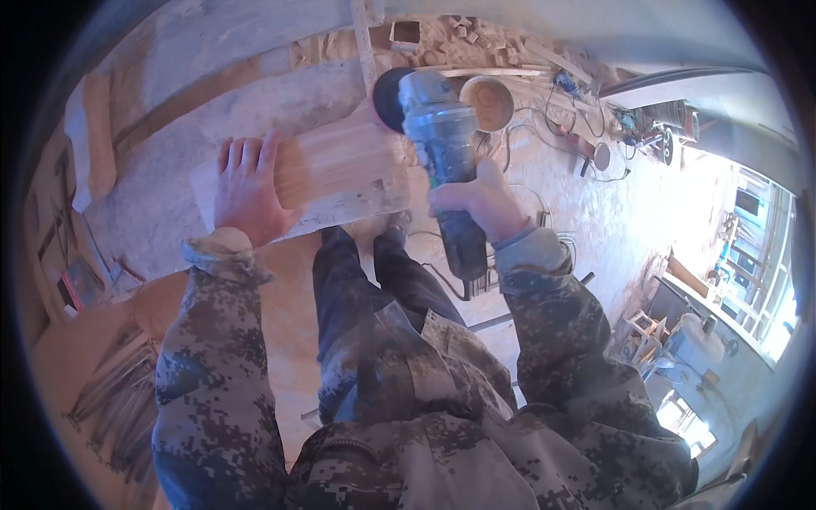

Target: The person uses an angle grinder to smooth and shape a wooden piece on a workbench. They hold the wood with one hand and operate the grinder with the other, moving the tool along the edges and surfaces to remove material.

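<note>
My right hand (486,202) is wrapped round the dark body of an angle grinder (444,127). The grinder's dark round disc (390,99) is beside the right end of a pale wooden board (344,161); I cannot tell whether they touch. Lying across the board's left part is my left hand (248,191), fingers stretched out and pointing away from me, the thumb over the wood. A dusty, light workbench (149,238) bears the board near its front edge. The grinder's head hides whatever is right behind it.
A shaped wooden piece (99,144) lies at the bench's left end. Wood offcuts (476,38) are heaped at the far side. Cables (544,123) and another power tool (586,146) lie on the floor to the right. A round wooden-coloured disc (488,102) shows behind the grinder.
</note>
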Action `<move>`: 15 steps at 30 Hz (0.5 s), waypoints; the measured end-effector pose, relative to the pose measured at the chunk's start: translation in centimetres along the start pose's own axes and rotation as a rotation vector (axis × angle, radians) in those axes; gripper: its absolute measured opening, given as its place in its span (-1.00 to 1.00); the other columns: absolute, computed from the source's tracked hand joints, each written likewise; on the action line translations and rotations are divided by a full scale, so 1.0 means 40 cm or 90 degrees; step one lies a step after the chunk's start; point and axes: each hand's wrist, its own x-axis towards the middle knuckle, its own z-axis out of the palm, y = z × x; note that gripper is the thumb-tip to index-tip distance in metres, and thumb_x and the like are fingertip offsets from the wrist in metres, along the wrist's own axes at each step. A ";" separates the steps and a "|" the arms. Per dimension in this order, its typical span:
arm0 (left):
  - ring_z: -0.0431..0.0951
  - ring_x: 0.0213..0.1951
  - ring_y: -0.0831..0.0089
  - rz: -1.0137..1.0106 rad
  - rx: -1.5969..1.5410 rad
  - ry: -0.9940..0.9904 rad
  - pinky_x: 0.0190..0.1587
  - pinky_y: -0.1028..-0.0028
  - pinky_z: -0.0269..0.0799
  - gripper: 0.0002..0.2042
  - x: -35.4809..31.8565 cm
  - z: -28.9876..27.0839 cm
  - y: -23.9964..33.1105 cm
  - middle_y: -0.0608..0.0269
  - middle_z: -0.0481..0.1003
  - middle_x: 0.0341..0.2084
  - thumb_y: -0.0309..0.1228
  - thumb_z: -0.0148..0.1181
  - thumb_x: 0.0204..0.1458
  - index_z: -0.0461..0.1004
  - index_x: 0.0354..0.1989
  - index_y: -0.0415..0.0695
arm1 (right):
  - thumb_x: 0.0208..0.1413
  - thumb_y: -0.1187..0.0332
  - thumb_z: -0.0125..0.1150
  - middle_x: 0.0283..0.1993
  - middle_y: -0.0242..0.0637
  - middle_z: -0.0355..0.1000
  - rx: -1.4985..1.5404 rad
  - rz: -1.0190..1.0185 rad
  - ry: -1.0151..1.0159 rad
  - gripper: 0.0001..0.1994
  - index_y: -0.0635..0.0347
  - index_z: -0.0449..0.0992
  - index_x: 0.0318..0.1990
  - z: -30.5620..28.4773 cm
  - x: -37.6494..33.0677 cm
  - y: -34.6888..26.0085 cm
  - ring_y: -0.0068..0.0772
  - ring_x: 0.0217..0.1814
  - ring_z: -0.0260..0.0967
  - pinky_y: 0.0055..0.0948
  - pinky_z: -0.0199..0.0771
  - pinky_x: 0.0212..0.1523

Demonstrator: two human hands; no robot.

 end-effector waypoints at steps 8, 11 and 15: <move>0.33 0.29 -0.13 -0.004 0.004 -0.007 0.53 -0.13 0.03 0.10 -0.005 0.005 0.003 -0.09 0.40 0.16 -0.14 0.68 -0.30 0.22 0.47 -0.30 | -0.11 0.47 0.55 -0.18 -0.26 0.62 -0.067 0.079 -0.061 -0.51 0.37 0.60 0.06 -0.008 -0.102 0.044 -0.46 -0.19 0.57 -0.37 0.60 -0.08; 0.33 0.29 -0.13 -0.004 -0.002 -0.012 0.53 -0.13 0.03 0.10 -0.006 0.003 -0.002 -0.09 0.39 0.17 -0.15 0.69 -0.30 0.22 0.47 -0.28 | -0.11 0.45 0.54 -0.16 -0.27 0.63 -0.039 0.070 -0.055 -0.48 0.35 0.60 0.09 -0.019 -0.148 0.061 -0.45 -0.15 0.58 -0.35 0.60 -0.03; 0.33 0.29 -0.13 -0.007 0.004 -0.010 0.52 -0.13 0.04 0.10 -0.008 0.008 0.000 -0.09 0.39 0.17 -0.17 0.69 -0.31 0.22 0.47 -0.26 | -0.12 0.37 0.53 -0.16 -0.24 0.65 -0.117 0.018 -0.037 -0.44 0.33 0.59 0.12 0.002 -0.155 0.062 -0.36 -0.13 0.62 -0.30 0.61 -0.01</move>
